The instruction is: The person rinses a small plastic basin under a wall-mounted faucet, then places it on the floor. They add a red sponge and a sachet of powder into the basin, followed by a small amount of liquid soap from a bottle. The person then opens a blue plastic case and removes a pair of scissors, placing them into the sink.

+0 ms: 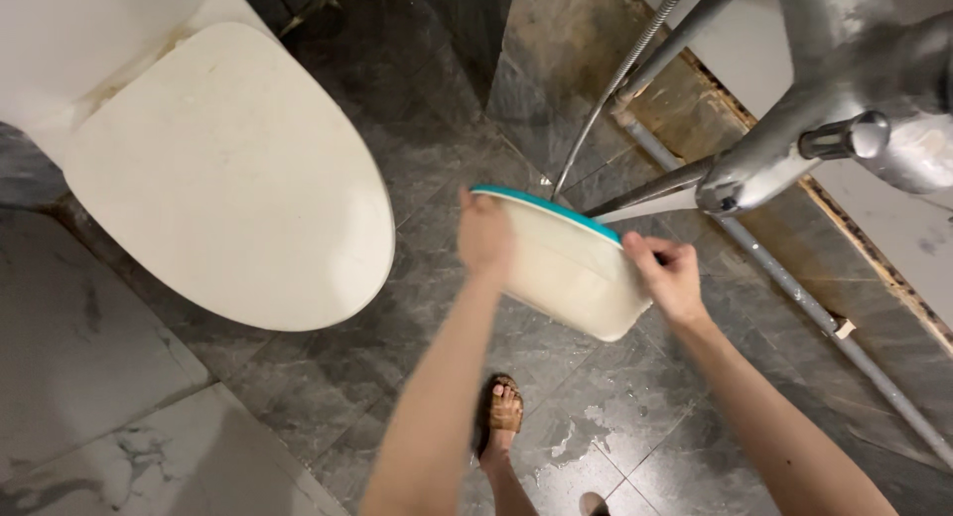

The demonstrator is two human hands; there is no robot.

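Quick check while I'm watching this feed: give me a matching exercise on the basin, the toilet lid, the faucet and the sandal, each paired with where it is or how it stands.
Things:
1. white plastic basin with teal rim
2. toilet lid
3. metal faucet
4. brown sandal

Descriptions:
A. closed, at upper left
B. on the wet grey floor tiles, on a foot
C. tilted, gripped at either side by the left hand and right hand
D. at upper right, its spout just above the basin's rim

Pairs: 1-C, 2-A, 3-D, 4-B
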